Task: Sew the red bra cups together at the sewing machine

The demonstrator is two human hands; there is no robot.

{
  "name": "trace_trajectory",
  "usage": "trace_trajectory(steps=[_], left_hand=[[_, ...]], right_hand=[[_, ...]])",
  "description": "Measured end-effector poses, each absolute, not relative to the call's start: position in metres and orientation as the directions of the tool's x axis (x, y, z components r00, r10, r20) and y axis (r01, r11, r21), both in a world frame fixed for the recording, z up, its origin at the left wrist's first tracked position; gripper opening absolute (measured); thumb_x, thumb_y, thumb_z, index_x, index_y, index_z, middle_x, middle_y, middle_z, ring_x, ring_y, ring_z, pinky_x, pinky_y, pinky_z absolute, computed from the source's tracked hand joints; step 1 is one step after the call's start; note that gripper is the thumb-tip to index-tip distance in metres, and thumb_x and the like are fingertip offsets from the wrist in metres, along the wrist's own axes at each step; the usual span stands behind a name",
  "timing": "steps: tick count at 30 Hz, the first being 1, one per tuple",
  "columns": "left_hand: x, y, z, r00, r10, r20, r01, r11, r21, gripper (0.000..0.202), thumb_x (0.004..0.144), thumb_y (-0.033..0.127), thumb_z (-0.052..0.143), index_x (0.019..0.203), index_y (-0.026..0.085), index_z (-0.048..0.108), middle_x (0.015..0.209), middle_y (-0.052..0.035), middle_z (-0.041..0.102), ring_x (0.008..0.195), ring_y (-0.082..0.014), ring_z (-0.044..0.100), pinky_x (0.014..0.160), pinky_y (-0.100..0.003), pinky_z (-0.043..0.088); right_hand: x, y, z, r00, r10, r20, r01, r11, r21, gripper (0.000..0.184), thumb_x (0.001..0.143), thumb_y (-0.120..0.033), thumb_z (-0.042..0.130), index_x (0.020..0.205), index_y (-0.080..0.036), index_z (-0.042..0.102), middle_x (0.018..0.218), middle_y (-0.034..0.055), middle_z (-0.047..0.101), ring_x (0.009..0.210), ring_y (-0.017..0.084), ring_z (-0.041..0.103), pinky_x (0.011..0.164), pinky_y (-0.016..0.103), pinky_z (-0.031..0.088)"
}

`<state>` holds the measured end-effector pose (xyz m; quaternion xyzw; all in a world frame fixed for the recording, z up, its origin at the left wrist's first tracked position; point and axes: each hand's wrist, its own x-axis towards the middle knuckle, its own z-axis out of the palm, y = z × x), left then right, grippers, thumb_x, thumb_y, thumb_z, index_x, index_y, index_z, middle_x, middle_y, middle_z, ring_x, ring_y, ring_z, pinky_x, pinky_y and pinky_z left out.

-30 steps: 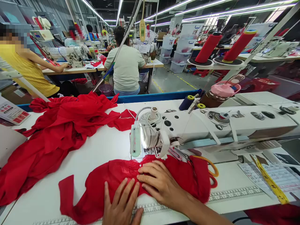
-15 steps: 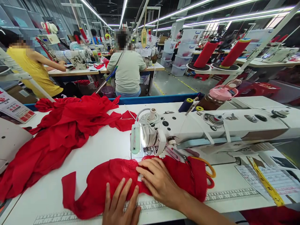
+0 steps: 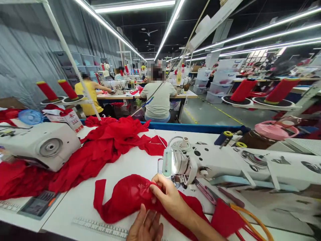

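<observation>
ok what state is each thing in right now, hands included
right hand, pinching the red garment
left hand, open, fingers loosely bent
red garment, rumpled, partly pinched
red fabric pile, crumpled, heaped
pink-lidded jug, lid on
ceiling lights, lit

Grey drapes (image 3: pixel 25 50) hang in folds down the left side, with clear bins (image 3: pixel 70 58) stacked against them. The ceiling (image 3: pixel 130 20) is dark, crossed by long rows of bright tube lights (image 3: pixel 170 30) running toward the far end; a fan (image 3: pixel 148 32) hangs among them. A pale pillar (image 3: pixel 222 33) stands right of centre, and bright windows (image 3: pixel 258 57) show far to the right. The floor (image 3: pixel 210 116) is grey with yellow lines (image 3: pixel 227 115). Beside it stand more stacked tubs (image 3: pixel 219 87) and a wood-edged desk (image 3: pixel 188 95). Nearest is a white table (image 3: pixel 120 174).
</observation>
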<state>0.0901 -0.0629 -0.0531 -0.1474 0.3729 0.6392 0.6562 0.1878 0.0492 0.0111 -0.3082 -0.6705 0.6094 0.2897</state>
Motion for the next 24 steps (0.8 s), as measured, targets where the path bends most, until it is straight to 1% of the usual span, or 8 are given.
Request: trace_trajectory(steps=[1,3,6,9,12,14,17,24], left_hand=[[0.087,-0.058,-0.048,-0.116,0.718,-0.687,-0.957,0.104,0.270,0.011,0.085,0.023,0.077,0.093,0.019,0.072,0.090,-0.0060,0.079,0.083,-0.0216,0.076,0.077,-0.030,0.056],[0.083,-0.050,-0.040,-0.186,0.721,-0.667,-0.951,0.038,0.307,0.015,0.089,0.018,0.072,0.104,0.020,0.071,0.092,-0.0062,0.080,0.079,-0.0198,0.076,0.073,-0.028,0.056],[0.075,-0.044,-0.030,-0.284,0.748,-0.600,-0.922,-0.040,0.386,0.028,0.093,0.020,0.067,0.121,0.019,0.067,0.104,-0.0095,0.080,0.086,-0.0222,0.076,0.075,-0.030,0.056],[0.065,-0.042,-0.026,-0.356,0.757,-0.548,-0.894,-0.106,0.434,0.041,0.090,0.020,0.072,0.130,0.023,0.063,0.105,-0.0080,0.080,0.086,-0.0221,0.076,0.079,-0.031,0.056],[0.056,-0.042,-0.026,-0.398,0.763,-0.509,-0.867,-0.132,0.481,0.055,0.084,0.022,0.079,0.135,0.026,0.060,0.106,-0.0062,0.079,0.087,-0.0214,0.077,0.087,-0.032,0.055],[0.052,-0.043,-0.027,-0.418,0.768,-0.485,-0.850,-0.143,0.507,0.058,0.082,0.024,0.081,0.135,0.026,0.060,0.105,-0.0056,0.079,0.087,-0.0211,0.077,0.088,-0.032,0.055],[0.051,-0.044,-0.027,-0.436,0.765,-0.473,-0.838,-0.154,0.524,0.054,0.081,0.024,0.082,0.131,0.025,0.063,0.100,-0.0054,0.080,0.088,-0.0215,0.076,0.087,-0.032,0.055],[0.055,-0.044,-0.030,-0.432,0.750,-0.500,-0.837,-0.128,0.532,0.045,0.083,0.020,0.079,0.125,0.024,0.065,0.099,-0.0064,0.080,0.086,-0.0226,0.077,0.087,-0.035,0.058]], right_hand=[[0.183,0.051,0.012,-0.644,0.765,0.002,0.026,0.025,-0.999,0.023,0.094,-0.041,0.055,0.081,-0.022,0.050,0.059,-0.0047,0.058,0.055,0.015,0.058,0.057,0.026,0.045],[0.175,0.053,0.013,-0.647,0.763,-0.002,-0.011,-0.012,-1.000,0.031,0.092,-0.050,0.058,0.080,-0.023,0.049,0.057,-0.0056,0.056,0.051,0.014,0.057,0.054,0.026,0.044],[0.165,0.055,0.013,-0.624,0.781,-0.020,-0.065,-0.077,-0.995,0.040,0.088,-0.060,0.062,0.081,-0.023,0.049,0.057,-0.0058,0.057,0.053,0.015,0.058,0.057,0.027,0.044],[0.156,0.057,0.014,-0.602,0.798,-0.037,-0.117,-0.134,-0.984,0.043,0.086,-0.064,0.064,0.082,-0.023,0.050,0.056,-0.0065,0.056,0.055,0.014,0.057,0.061,0.027,0.043],[0.148,0.060,0.015,-0.635,0.771,-0.050,-0.154,-0.189,-0.970,0.044,0.083,-0.064,0.068,0.082,-0.022,0.053,0.064,-0.0045,0.063,0.056,0.013,0.056,0.062,0.027,0.042],[0.146,0.060,0.015,-0.681,0.730,-0.055,-0.168,-0.230,-0.959,0.046,0.077,-0.061,0.076,0.083,-0.021,0.055,0.069,-0.0024,0.067,0.058,0.013,0.058,0.062,0.027,0.043],[0.147,0.059,0.010,-0.716,0.694,-0.075,-0.185,-0.292,-0.938,0.045,0.071,-0.054,0.084,0.082,-0.021,0.056,0.065,-0.0024,0.067,0.057,0.013,0.057,0.060,0.026,0.041],[0.151,0.058,0.003,-0.684,0.722,-0.106,-0.251,-0.369,-0.895,0.042,0.071,-0.048,0.085,0.082,-0.019,0.057,0.064,-0.0024,0.066,0.058,0.012,0.053,0.059,0.025,0.037]])
